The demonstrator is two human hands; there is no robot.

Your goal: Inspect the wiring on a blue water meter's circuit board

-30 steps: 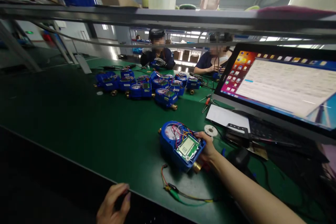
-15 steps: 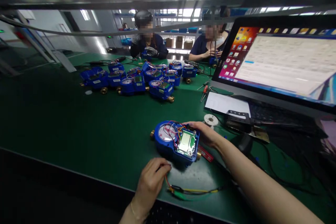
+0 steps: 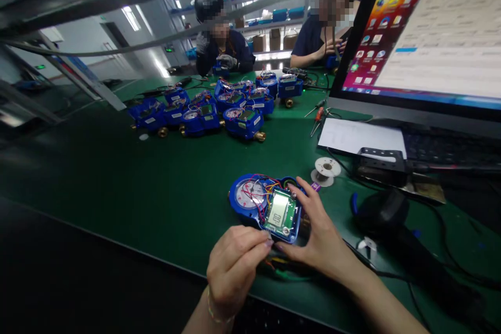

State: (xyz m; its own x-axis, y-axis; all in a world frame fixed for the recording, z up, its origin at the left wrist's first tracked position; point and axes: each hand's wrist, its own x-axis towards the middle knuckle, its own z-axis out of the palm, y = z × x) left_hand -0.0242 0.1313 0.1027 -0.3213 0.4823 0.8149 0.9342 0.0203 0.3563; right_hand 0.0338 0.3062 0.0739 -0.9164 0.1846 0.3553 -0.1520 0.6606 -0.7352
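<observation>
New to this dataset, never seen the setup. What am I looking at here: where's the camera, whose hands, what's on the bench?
One view only: a camera on a person's head, looking down at their bare hands over a green workbench. The right hand grips the side of an open blue water meter with wires and a small display board showing. The left hand pinches at its near edge. Behind lie a cluster of similar blue meters, a solder spool, a monitor and a keyboard. Two other people work at the far end.
</observation>
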